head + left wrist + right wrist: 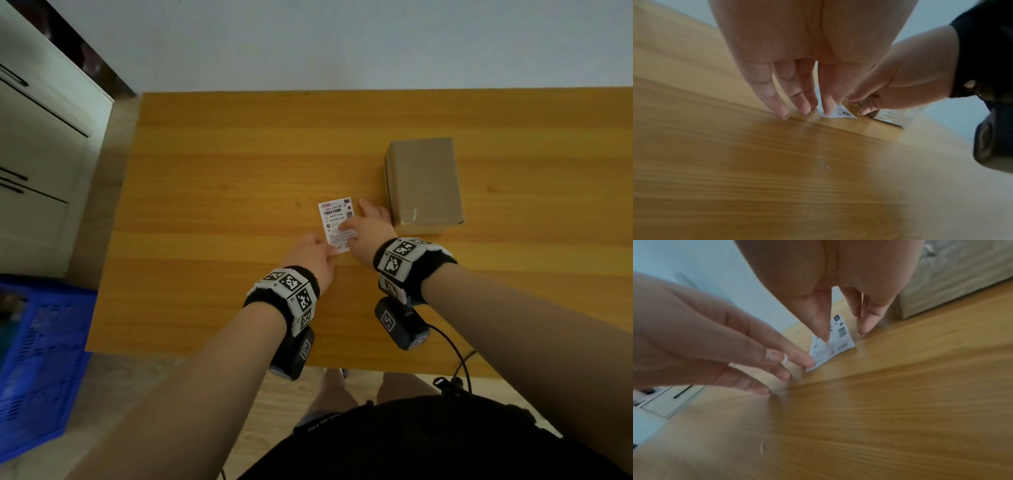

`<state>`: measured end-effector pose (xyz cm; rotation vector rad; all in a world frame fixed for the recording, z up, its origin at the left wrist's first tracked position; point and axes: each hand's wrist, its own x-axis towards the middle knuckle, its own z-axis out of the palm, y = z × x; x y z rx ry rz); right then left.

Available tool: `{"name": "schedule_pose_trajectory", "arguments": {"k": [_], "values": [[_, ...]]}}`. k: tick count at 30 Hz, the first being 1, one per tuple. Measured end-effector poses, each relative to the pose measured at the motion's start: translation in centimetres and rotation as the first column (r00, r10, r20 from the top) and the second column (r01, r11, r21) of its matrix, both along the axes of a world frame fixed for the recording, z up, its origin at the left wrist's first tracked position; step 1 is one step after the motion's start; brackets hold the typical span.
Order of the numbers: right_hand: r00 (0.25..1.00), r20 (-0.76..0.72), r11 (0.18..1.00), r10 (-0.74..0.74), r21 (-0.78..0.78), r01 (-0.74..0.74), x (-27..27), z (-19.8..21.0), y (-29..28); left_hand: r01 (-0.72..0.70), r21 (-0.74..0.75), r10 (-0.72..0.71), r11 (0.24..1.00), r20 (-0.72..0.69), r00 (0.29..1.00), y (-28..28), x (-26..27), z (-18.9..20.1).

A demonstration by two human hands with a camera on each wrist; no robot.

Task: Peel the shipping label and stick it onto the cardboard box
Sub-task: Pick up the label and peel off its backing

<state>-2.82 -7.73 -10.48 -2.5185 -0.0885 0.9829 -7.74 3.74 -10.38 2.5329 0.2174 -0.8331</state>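
Head view shows, from left to right, the left hand (pixel 313 255), the label (pixel 337 222), the right hand (pixel 368 222) and the box (pixel 424 183), all on the desk (pixel 222 178), nearer its near edge than its far edge and right of its middle. The left hand lies flat with straight fingers: its fingertips (pixel 827 112) touch the label's near-left corner, while the other tips rest on bare wood beside it. It grips nothing.

The label lies flat on the desk, printed side up. Its long axis runs from the near edge toward the far edge, tilted slightly, so the short near end faces the person. Both hands meet at that near end, well placed for lifting a corner.

The right hand reaches in from the right with its fingers straight too. Its thumb (pixel 823 335) presses on the label's lower half, and the remaining fingers touch the desk just beside the label's right edge. It pinches nothing yet, and the wrist views show no corner lifted.

The box stands just right of the right hand, its long axis roughly parallel to the label's. My judgement: the right hand is the nearer one for carrying the peeled label over, a short sideways move toward the right edge.
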Motion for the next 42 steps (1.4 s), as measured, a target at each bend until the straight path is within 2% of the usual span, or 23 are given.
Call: {"name": "schedule_pose_trajectory", "arguments": {"k": [4, 8, 16, 18, 20, 23, 25, 27, 31, 42], "values": [[0.996, 0.084, 1.0, 0.019, 0.012, -0.02, 0.0, 0.0, 0.1, 0.005, -0.04, -0.004, 0.999, 0.028, 1.0, 0.4, -0.3, 0.0], [0.995, 0.096, 1.0, -0.017, 0.026, 0.015, 0.0, 0.1, 0.3, -0.003, -0.072, 0.004, 0.997, 0.019, 1.0, 0.7, -0.3, 0.0], [0.988, 0.136, 0.993, -0.071, 0.1, 0.058, 0.4, 1.7, 0.5, 0.088, -0.023, -0.088, 0.996, 0.002, 0.996, 1.2, -0.1, 0.4], [0.978, 0.153, 0.982, -0.141, 0.147, 0.119, 0.4, 2.1, 0.3, 0.009, -0.033, -0.009, 0.999, 0.018, 1.0, 1.4, 0.0, 0.6], [0.964, 0.185, 0.966, -0.19, 0.209, 0.15, 0.5, 2.9, 0.1, -0.157, -0.067, 0.16, 0.985, 0.047, 0.986, 1.6, 0.5, 1.1], [0.951, 0.192, 0.938, -0.243, 0.296, 0.18, 0.8, 4.6, -0.4, -0.36, -0.192, 0.378, 0.913, 0.071, 0.923, 1.8, 1.8, 3.0], [0.948, 0.194, 0.929, -0.253, 0.321, 0.182, 1.0, 5.6, -0.7, -0.394, -0.322, 0.444, 0.861, 0.096, 0.891, 1.7, 2.9, 4.5], [0.949, 0.193, 0.929, -0.248, 0.325, 0.176, 1.2, 6.3, -1.0, -0.366, -0.391, 0.449, 0.844, 0.143, 0.882, 1.5, 3.7, 5.9], [0.944, 0.205, 0.921, -0.259, 0.346, 0.178, 1.7, 7.7, -1.7, -0.259, -0.394, 0.376, 0.882, 0.257, 0.89, 1.0, 5.0, 7.6], [0.895, 0.305, 0.911, -0.326, 0.355, 0.211, 2.8, 9.9, -3.2, -0.19, -0.396, 0.336, 0.898, 0.343, 0.877, -1.1, 6.0, 9.7]]}}
